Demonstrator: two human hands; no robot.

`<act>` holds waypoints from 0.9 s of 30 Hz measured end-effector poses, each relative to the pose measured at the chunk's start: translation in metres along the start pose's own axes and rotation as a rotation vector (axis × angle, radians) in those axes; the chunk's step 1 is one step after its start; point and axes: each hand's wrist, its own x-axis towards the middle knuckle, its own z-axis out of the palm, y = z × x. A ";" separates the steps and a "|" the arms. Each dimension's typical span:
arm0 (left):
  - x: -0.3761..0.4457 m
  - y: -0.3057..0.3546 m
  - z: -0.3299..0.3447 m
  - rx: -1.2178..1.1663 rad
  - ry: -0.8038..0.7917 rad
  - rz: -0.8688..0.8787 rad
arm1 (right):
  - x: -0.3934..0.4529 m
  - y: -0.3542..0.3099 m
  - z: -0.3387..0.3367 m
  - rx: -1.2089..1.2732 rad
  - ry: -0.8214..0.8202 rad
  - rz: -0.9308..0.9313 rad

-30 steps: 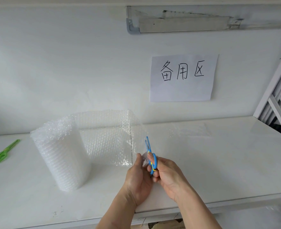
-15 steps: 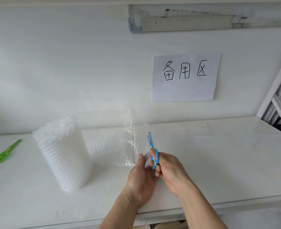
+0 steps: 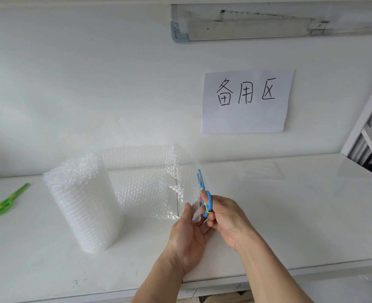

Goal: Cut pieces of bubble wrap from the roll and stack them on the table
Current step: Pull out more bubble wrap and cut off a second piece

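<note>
While hands pinch it, bubble wrap [image 3: 145,189] clear, unrolled, upright roll [image 3: 82,202]

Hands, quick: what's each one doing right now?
Left hand: closed, pinching the loose edge of the bubble wrap.
Right hand: closed on the blue scissors, blades pointing up.

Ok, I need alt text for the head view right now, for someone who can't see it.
A right hand holds blue scissors, blades up, against unrolled bubble wrap whose free edge the left hand pinches. The upright roll stands left on a white table; green scissors lie far left.
</note>
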 end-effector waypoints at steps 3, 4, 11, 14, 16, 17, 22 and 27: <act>-0.001 0.001 0.001 0.002 -0.015 0.000 | 0.002 -0.003 -0.001 0.002 0.002 -0.001; -0.002 0.001 0.002 0.001 -0.014 0.002 | 0.003 -0.004 -0.001 0.006 -0.003 0.000; -0.007 0.004 0.006 -0.001 -0.002 0.009 | 0.007 -0.009 -0.001 -0.024 0.008 0.017; -0.006 0.002 0.005 0.014 0.012 0.017 | 0.007 -0.014 -0.001 -0.001 0.022 0.033; -0.005 0.002 0.005 0.023 0.025 0.022 | 0.006 -0.017 -0.001 0.015 0.028 0.035; -0.005 0.002 0.005 0.028 0.031 0.022 | 0.006 -0.018 -0.001 0.025 0.031 0.037; -0.004 0.001 0.004 0.068 0.040 0.021 | 0.008 -0.021 -0.001 0.034 0.023 0.027; -0.003 0.001 0.003 0.100 0.052 0.023 | 0.010 -0.023 -0.001 0.065 0.020 0.025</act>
